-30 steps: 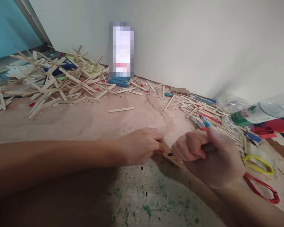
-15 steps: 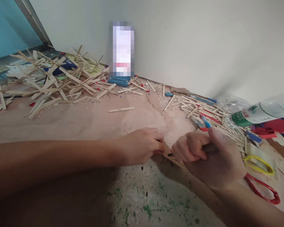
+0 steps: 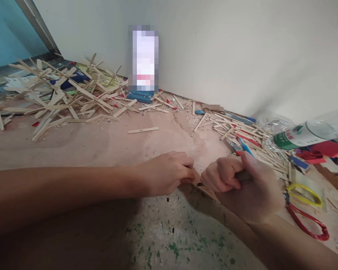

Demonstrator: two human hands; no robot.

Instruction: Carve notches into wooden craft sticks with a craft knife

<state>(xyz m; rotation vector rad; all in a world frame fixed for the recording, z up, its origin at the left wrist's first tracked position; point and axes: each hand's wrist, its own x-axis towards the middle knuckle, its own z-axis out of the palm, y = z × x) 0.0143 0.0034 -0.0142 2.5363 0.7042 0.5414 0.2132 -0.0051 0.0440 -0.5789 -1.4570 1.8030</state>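
My left hand [image 3: 173, 172] reaches in from the left, its fingers curled down at the table's front edge. They pinch a thin wooden craft stick [image 3: 207, 193], most of which is hidden by both hands. Just to its right, my right hand [image 3: 239, 183] is closed in a fist with the thumb on top. A small dark tip [image 3: 199, 184] sticks out of this fist toward the stick; the rest of the tool is hidden inside the fist, so its kind cannot be made out. Behind the right thumb shows a blue slim object [image 3: 244, 145].
Craft sticks pile up at the back left [image 3: 59, 93] and right [image 3: 250, 140]. A phone-like blurred screen [image 3: 143, 58] leans on the wall. A plastic bottle [image 3: 301, 135] lies at right, near scissors with yellow and red handles [image 3: 323, 233]. One stick [image 3: 143, 130] lies mid-table.
My right hand has shifted slightly left, closer to my left hand. More of the scissors shows beside the wrist. The left hand keeps its hold, and the whole view has slid a little.
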